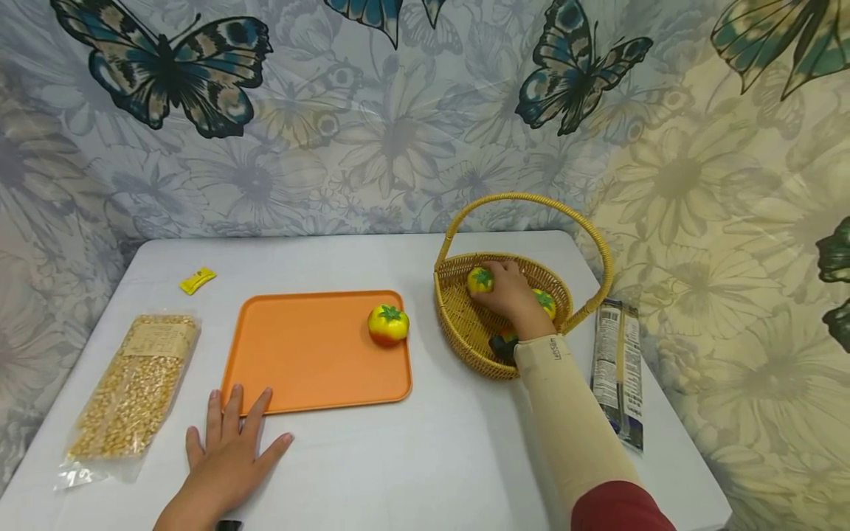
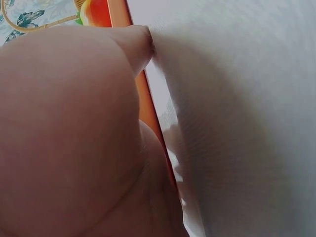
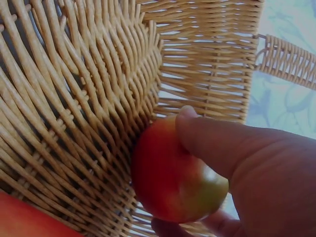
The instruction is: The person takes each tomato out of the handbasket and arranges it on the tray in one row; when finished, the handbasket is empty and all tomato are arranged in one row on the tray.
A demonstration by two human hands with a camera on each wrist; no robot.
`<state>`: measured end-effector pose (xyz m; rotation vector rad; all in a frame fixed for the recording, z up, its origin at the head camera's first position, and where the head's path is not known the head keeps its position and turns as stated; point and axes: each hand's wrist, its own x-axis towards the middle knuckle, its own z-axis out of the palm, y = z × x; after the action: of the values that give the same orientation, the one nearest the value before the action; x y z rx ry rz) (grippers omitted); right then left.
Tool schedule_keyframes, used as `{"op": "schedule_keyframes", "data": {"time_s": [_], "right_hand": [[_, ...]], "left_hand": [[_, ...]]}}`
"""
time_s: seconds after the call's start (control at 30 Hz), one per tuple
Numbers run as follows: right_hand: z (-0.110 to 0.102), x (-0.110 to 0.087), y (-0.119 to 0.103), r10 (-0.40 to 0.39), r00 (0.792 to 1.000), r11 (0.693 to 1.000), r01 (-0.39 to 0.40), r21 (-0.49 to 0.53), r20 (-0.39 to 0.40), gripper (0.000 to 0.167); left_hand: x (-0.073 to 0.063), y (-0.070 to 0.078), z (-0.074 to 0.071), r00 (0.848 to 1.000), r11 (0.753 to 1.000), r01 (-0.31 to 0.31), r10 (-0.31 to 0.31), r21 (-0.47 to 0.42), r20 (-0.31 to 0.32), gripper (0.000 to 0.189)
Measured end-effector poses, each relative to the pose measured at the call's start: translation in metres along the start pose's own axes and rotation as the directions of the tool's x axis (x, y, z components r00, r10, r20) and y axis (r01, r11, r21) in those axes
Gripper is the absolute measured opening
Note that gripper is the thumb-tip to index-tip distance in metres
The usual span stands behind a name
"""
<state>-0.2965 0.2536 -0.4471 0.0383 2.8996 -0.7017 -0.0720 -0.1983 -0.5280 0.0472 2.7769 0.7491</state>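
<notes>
Inside the wicker basket (image 1: 458, 335), my right hand (image 1: 514, 295) grips a yellow-and-red tomato (image 1: 480, 279) with a green leafy top. The right wrist view shows the thumb across this glossy tomato (image 3: 160, 173), close to the woven wall. Another tomato (image 1: 545, 301) lies in the basket, partly hidden behind the hand. My left hand (image 1: 229, 457) is spread flat, its fingertips at the near left edge of the orange tray (image 1: 305, 354). One more tomato (image 1: 388, 325) sits at the tray's right side.
A clear bag of corn kernels (image 1: 129, 387) lies on the left, with a small yellow packet (image 1: 197, 280) behind it. A dark printed package (image 1: 617, 372) lies right of the basket. The tall basket handle (image 1: 524, 197) arches over the right hand. A patterned wall hanging (image 1: 398, 147) stands behind the table.
</notes>
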Motion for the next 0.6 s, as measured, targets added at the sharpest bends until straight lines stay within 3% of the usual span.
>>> {"op": "schedule_keyframes", "data": {"time_s": [0.6], "right_hand": [[-0.008, -0.011, -0.010, -0.027, 0.998, 1.000, 0.026, -0.016, -0.049, 0.074]], "left_hand": [[-0.001, -0.004, 0.005, 0.999, 1.000, -0.013, 0.014, 0.005, -0.034, 0.098]]}}
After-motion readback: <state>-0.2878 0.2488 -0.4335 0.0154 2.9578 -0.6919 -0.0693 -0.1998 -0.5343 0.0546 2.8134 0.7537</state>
